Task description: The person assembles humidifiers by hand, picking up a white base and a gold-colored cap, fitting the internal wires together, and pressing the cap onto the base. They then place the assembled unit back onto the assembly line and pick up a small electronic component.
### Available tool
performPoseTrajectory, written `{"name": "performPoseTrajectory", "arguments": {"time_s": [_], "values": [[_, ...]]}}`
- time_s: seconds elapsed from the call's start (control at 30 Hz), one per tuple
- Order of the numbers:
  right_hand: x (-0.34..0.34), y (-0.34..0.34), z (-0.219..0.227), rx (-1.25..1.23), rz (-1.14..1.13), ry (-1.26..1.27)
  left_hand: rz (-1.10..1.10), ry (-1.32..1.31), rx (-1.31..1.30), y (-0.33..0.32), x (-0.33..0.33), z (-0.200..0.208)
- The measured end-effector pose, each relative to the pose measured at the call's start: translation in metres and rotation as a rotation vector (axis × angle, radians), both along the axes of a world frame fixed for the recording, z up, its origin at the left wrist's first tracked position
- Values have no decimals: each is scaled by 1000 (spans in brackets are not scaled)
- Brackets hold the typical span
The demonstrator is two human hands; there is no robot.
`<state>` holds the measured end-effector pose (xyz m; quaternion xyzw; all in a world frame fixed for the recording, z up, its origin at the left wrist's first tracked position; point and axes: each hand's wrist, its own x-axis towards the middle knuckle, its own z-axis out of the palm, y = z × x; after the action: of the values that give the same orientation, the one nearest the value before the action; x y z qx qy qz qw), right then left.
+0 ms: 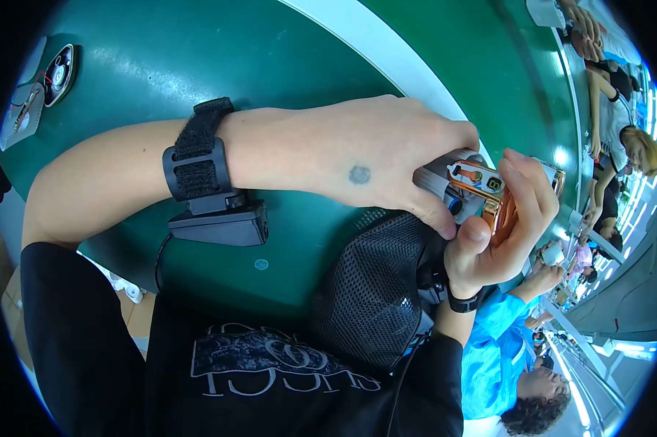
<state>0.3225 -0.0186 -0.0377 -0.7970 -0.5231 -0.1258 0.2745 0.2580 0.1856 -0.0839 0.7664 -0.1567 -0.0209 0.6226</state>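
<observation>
My left hand [394, 149] reaches across the middle, its fingers closed around a shiny dark grey piece [435, 177] that I cannot name. Facing it, my right hand [521, 226] grips a small gold-rimmed device casing [492, 207] with small electronic parts showing inside. The grey piece and the casing meet or overlap between the hands; whether they are joined I cannot tell. My left fingertips are mostly hidden behind the grey piece.
At the far left an oval open shell with wires [60, 75] lies beside a clear plastic bag [24, 120] on the green table [292, 65]. Black mesh fabric [372, 291] bulges below my hands. Beyond a white strip [357, 29] runs a green belt [489, 58]. Several people sit along the right.
</observation>
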Motion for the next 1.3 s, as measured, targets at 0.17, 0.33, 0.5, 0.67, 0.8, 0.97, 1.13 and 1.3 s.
{"name": "performPoseTrajectory", "arguments": {"time_s": [0.17, 0.33, 0.5, 0.67, 0.8, 0.97, 1.13, 1.3], "values": [[-1, 4, -3, 49, 1, -15, -45, 65, 16, 4, 0, 5], [-4, 4, 2, -16, 39, -33, -63, 81, 3, 4, 0, 4], [-7, 4, 5, -82, 44, 70, -55, 19, -11, 2, 1, -2], [-6, 4, 6, -251, 55, 84, -54, 18, 13, 2, 2, 0], [-13, 9, 21, -329, 43, 106, -182, 208, -35, 19, 4, 17], [-21, 12, 15, -345, -79, 239, -295, 433, -127, 20, 9, 27], [-8, 11, 27, -246, -99, 404, -203, 295, -179, 13, 24, 37], [24, 18, -1, -239, 71, 273, -106, 261, -161, 13, 23, 12]]}}
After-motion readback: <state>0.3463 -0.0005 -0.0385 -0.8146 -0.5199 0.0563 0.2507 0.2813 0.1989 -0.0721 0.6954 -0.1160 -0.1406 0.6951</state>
